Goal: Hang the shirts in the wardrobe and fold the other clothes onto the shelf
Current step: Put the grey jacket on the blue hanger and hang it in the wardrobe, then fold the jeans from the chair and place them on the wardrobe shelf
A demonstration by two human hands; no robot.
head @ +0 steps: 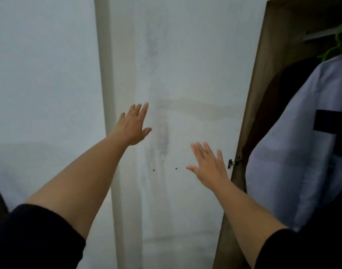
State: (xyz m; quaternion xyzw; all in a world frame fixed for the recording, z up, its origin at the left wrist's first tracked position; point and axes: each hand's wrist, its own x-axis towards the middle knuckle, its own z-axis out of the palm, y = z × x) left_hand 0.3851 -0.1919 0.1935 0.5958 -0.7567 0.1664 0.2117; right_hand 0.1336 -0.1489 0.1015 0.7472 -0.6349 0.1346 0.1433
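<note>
Two bare hands are held out in front of a white wardrobe door (pixel 185 74), and nothing is carried by either. On the left, the left hand (pixel 134 126) is raised with its fingers straight and close together, the thumb spread to the side; whether the door panel is actually touched cannot be told. Lower and to the right, the right hand (pixel 208 166) is spread wide, fingers slightly blurred, near the hinge (pixel 233 163) at the door's edge. Further right, the wooden wardrobe frame (pixel 263 84) is seen, and inside it a pale shirt (pixel 294 142) with a dark band is hung on a green hanger (pixel 335 47) from the rail (pixel 321 36), with a darker garment (pixel 282 90) behind it. No shelf or folded clothes are in view.

Hanging appears to be done for at least this shirt, and the step in hand is judged to be moving the door. If it is to be closed, both palms are best laid flat on the panel and pressure applied evenly, away from the hinge side. The shirt's sleeve bulges toward the opening, so it should be tucked in first, lest fabric be trapped at the frame.
</note>
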